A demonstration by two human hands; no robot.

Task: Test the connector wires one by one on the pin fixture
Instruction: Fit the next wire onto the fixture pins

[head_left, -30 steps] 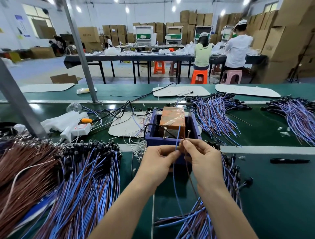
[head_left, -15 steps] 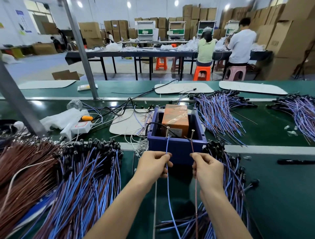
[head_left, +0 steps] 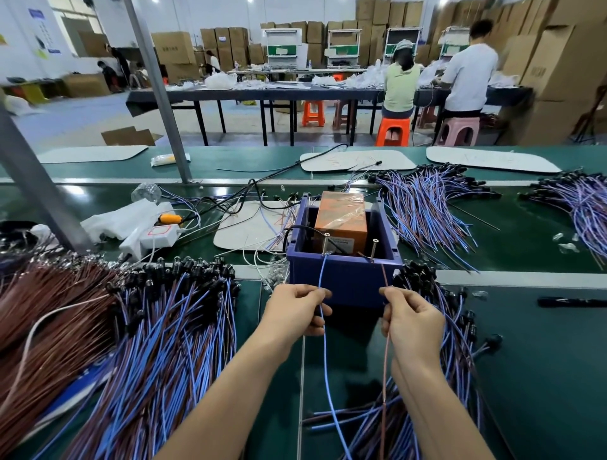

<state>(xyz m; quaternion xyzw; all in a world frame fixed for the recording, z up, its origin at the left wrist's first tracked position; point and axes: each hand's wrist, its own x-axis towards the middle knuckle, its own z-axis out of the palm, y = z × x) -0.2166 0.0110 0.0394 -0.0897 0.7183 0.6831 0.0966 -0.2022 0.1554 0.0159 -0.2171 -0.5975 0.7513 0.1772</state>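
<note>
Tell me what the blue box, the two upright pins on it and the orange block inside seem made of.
Blue box: likely moulded plastic, matte, uniform colour, thick rim.
Pins: probably metal, thin, silvery, with bright flat heads like screws.
Orange block: core unclear; its wrapping looks like clear plastic film, glossy and wrinkled.

LIGHTING AND IMAGE QUALITY

Illumination is bright and even, from ceiling lamps (head_left: 250, 1) at 12 o'clock. Their glare marks the green belt (head_left: 70, 192) at 10 o'clock. Shadows are soft; one lies between my left hand (head_left: 292, 312) and my right hand (head_left: 414, 321). The blue wire (head_left: 321, 272) and brown wire (head_left: 384, 275) I pinch render sharp. The far workers (head_left: 399, 88) at 1 o'clock are soft. Wide-angle distortion tilts the steel post (head_left: 36, 184) at 9 o'clock.
</note>
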